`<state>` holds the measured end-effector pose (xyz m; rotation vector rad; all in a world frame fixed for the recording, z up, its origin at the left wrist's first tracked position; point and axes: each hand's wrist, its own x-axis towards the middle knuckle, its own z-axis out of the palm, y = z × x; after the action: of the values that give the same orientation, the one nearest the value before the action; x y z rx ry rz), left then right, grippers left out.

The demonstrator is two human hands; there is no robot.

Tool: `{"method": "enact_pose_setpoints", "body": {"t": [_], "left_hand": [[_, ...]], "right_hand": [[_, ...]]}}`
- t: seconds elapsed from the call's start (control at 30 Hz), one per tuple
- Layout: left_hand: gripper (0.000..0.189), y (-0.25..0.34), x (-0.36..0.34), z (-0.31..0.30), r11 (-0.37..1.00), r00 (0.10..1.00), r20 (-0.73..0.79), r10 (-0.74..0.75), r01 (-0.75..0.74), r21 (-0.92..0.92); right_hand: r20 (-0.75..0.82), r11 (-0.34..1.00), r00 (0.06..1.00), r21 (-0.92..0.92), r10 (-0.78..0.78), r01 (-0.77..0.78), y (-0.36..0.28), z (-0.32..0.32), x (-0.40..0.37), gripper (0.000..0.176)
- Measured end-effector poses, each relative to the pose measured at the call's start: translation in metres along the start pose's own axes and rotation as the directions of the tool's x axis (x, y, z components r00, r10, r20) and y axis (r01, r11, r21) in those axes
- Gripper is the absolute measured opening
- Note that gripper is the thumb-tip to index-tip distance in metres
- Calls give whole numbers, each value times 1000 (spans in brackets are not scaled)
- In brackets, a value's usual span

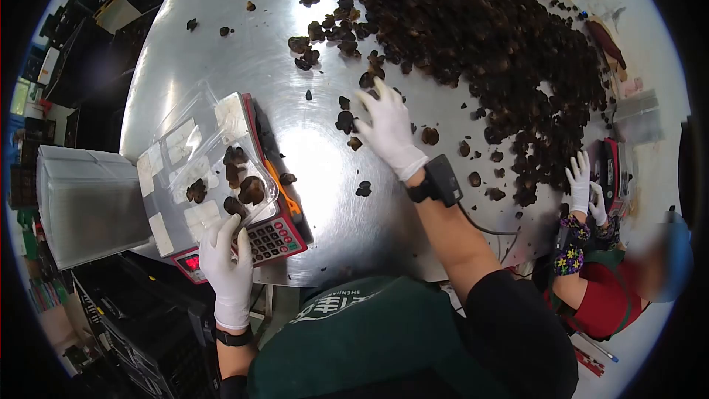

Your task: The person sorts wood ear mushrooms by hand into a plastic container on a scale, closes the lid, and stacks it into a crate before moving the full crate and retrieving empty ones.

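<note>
My left hand point(227, 273), in a white glove, is at the front of a clear plastic tray, its fingertips closed on a dark fungus piece point(234, 207). Several more brown-black pieces lie in the tray point(173, 177), which rests on a red-edged digital scale point(284, 240) with a keypad. My right hand point(390, 127), also gloved in white, is over the metal table with its fingers spread and nothing visible between them. Loose dark pieces point(345, 122) lie beside its fingertips. An orange-handled tool point(289, 196) is at the scale's right side.
A large heap of dark fungus point(458, 22) covers the back and right of the metal table point(325, 177). Stacked clear containers point(92, 207) stand left of the scale. At right, a co-worker's gloved hands point(580, 181) are near another red scale point(611, 170). Black crates point(148, 325) are lower left.
</note>
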<state>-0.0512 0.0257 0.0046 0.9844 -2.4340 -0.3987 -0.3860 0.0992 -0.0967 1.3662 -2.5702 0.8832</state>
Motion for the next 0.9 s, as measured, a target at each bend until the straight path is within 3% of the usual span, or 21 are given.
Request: {"method": "enact_pose_setpoints", "body": {"t": [0.07, 0.17, 0.3, 0.33, 0.43, 0.47, 0.57, 0.63, 0.67, 0.7, 0.77, 0.87, 0.9], "left_hand": [[26, -1, 2, 0, 1000, 1000, 10, -1, 1, 3], [27, 0, 3, 0, 1000, 1000, 14, 15, -15, 12], [29, 0, 5, 1, 1000, 999, 32, 4, -4, 9], [29, 0, 5, 1, 1000, 999, 35, 1, -2, 12], [30, 2, 5, -1, 999, 998, 55, -26, 24, 33], [30, 2, 6, -2, 999, 998, 55, -22, 20, 36], [32, 2, 5, -1, 999, 998, 58, -26, 24, 41], [33, 3, 6, -3, 998, 997, 72, -39, 36, 44], [33, 2, 7, -3, 998, 997, 72, -26, 23, 52], [33, 3, 7, -3, 998, 997, 75, -27, 23, 55], [32, 4, 9, -3, 998, 996, 85, -25, 20, 58], [33, 5, 9, -4, 997, 993, 105, -50, 44, 62], [33, 4, 9, -4, 997, 993, 107, -40, 34, 63]], "right_hand": [[98, 981, 987, 162, -126, 109, 39, 11, -6, 18], [65, 966, 991, 237, -121, 103, 57, 12, 6, 8], [-79, 990, 993, 103, -85, 93, 46, 0, 54, 40], [-47, 996, 996, 23, -82, 83, 49, 8, 64, 54], [14, 974, 984, -140, -177, 177, 47, 31, 66, 49], [-15, 975, 978, -86, -207, 205, 45, 34, 64, 42], [189, 999, 982, 24, 26, -31, 31, 29, 46, 39], [169, 993, 984, 91, 58, -74, 18, 9, 36, 37], [97, 993, 995, 116, 14, -25, 16, 4, 31, 37], [43, 996, 998, 74, -50, 46, 13, -1, 23, 34], [89, 979, 982, -101, -167, 175, 16, 3, 12, 25], [223, 997, 975, 77, 3, -21, 39, 26, 26, 17], [152, 995, 988, 97, -38, 23, 42, 28, 39, 16]]}}
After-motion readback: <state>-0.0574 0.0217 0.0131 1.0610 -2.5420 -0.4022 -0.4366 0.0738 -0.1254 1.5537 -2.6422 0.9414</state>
